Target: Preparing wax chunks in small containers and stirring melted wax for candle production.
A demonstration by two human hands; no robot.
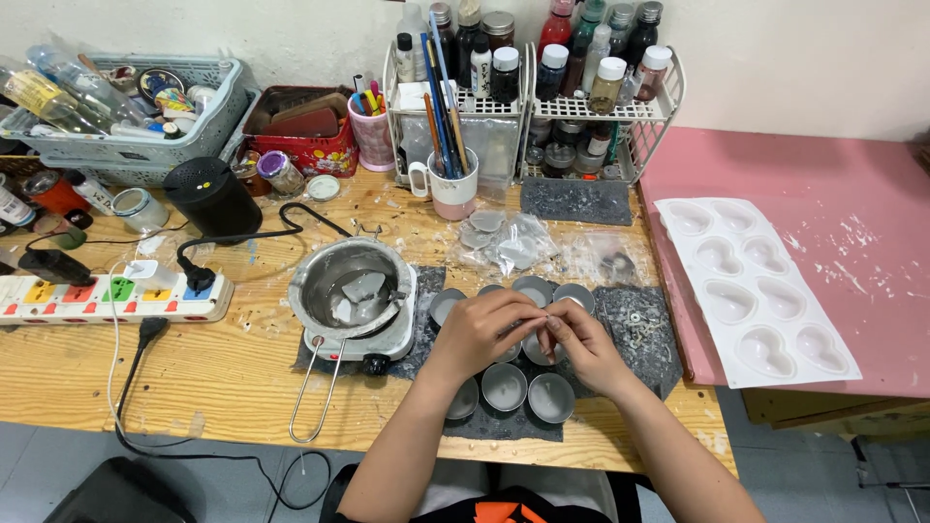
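Hands: left hand [481, 329] and right hand [581, 344] meet over small metal cups [504, 385], fingertips brought together; something tiny seems pinched between them, too small to tell what.
Left fingers: curled, tips pressed toward right hand's fingertips.
Right fingers: bent inward, tips pressed together at left hand.
Cups: round grey tins clustered on dark mat [635, 334] at near table [194, 378] edge, directly under and around both hands.
Left of cups: steel pot [347, 283] with pale chunks inside, sitting on small white hot plate [373, 339], wire handle pointing toward near edge.
Far left: power strip [107, 295] with coloured switches, black cylinder [211, 197] behind it.
Right: white heart-cavity mould [754, 288] on pink board [833, 194].
Behind: clear plastic bags [509, 242], mug of pens [452, 189], wire rack of bottles [542, 87], grey basket [136, 111] at wall.
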